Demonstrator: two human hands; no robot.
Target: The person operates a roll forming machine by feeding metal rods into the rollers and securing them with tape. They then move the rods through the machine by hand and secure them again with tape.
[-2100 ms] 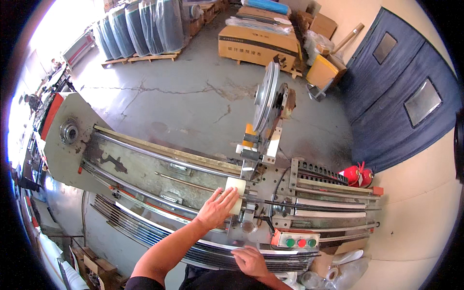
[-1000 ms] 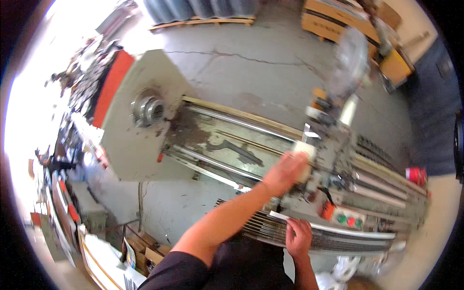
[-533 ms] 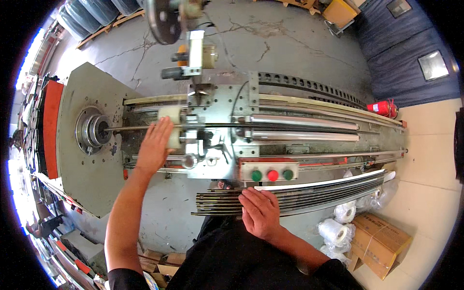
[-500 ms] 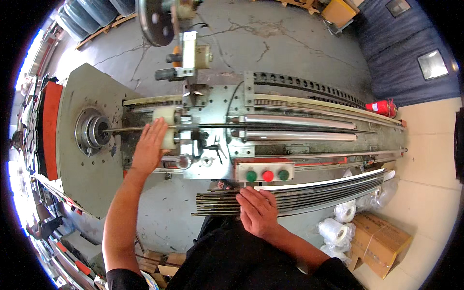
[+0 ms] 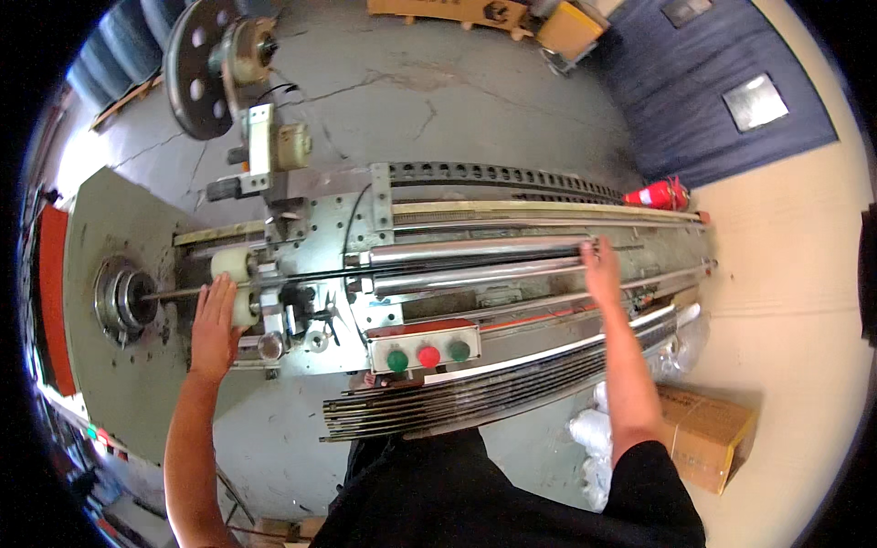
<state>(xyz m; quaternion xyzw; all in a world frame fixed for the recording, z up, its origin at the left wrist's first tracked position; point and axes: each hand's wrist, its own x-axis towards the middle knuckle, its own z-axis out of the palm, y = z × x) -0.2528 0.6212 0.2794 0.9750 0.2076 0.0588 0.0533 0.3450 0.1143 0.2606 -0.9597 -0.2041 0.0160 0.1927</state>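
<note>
A thin dark rod [image 5: 329, 274] runs lengthwise through the machine, from the round metal chuck [image 5: 128, 303] on the left to between two shiny long rollers [image 5: 484, 248]. My left hand [image 5: 214, 331] lies with stretched fingers against the white plastic rollers [image 5: 232, 263], close to the rod. Over at the right end of the shiny rollers is my right hand [image 5: 599, 274], its fingertips raised at the roller ends. Whether it grips the rod's end there is too blurred to make out. Between me and the machine lies a row of several dark rods [image 5: 438, 411].
A control box [image 5: 425, 349] with green and red buttons juts out at the near side. A large wheel [image 5: 198, 68] stands at the far left. Beyond the machine's right end is a red fire extinguisher [image 5: 658, 194]. A cardboard box [image 5: 708, 434] sits at the lower right.
My right hand has left the row of rods and reached forward and right to the roller ends. My left hand stays at the white rollers. The view has shifted rightward.
</note>
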